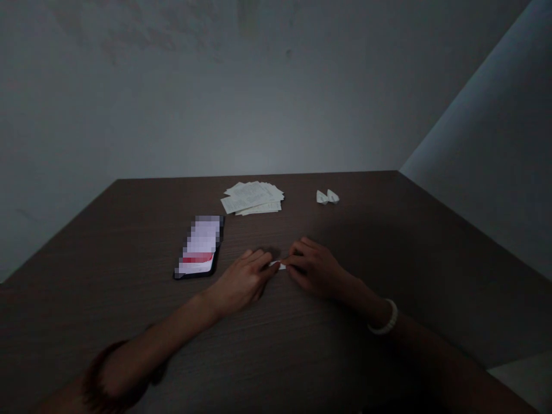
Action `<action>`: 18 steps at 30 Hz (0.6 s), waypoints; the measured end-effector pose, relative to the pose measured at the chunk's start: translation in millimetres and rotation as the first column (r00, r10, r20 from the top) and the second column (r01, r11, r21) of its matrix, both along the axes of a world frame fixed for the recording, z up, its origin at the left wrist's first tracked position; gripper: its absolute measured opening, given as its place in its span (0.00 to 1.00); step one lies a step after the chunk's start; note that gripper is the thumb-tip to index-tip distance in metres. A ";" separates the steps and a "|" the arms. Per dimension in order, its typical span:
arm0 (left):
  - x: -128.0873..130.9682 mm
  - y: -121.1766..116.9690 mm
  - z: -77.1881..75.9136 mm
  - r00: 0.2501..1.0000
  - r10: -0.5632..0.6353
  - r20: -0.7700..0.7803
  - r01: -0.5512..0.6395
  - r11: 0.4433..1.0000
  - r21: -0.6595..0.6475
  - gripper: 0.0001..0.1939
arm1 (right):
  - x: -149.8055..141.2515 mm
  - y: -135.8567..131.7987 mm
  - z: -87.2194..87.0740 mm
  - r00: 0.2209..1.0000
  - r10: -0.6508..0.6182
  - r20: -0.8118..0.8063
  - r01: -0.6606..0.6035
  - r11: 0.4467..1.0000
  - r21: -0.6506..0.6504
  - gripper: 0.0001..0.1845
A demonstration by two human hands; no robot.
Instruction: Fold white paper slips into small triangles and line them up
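Between my two hands, low over the dark wooden table, is a small white piece of paper (282, 266), mostly covered by fingers. My left hand (248, 276) pinches its left side with thumb and fingers. From the other side, my right hand (318, 267) has its fingertips closed on the paper's right part, close to the left thumb. How the paper is folded cannot be made out. A phone (200, 244) with a lit, blurred screen lies left of my left hand.
A loose stack of printed paper slips (254, 197) lies at the table's back. Right of it sits a small folded white paper shape (328, 197) with two pointed wings. The table (142, 230) meets a grey wall (259, 115) behind; another pale surface rises at the right.
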State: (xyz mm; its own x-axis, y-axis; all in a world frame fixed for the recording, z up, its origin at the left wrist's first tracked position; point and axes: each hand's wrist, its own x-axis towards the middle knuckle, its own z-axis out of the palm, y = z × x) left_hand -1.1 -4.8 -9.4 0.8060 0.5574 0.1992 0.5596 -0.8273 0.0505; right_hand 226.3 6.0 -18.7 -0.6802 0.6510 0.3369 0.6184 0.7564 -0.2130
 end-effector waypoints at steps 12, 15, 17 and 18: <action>0.6 0.7 -4.9 0.995 0.009 0.096 0.001 0.995 -0.098 0.17 | 4.7 -3.1 -0.7 0.997 0.037 0.071 -0.044 0.995 0.093 0.08; -1.0 1.4 -6.7 0.991 0.005 0.130 0.008 0.995 -0.100 0.17 | 6.0 -5.0 0.9 0.994 0.058 0.098 -0.069 0.991 0.119 0.07; -1.7 1.6 -7.3 0.990 0.005 0.138 0.009 0.995 -0.097 0.17 | 6.9 -5.8 1.0 0.994 0.069 0.083 -0.079 0.988 0.132 0.05; -2.0 1.5 -7.3 0.991 0.005 0.137 0.008 0.995 -0.097 0.17 | 7.3 -6.0 0.6 0.995 0.079 0.063 -0.087 0.987 0.136 0.05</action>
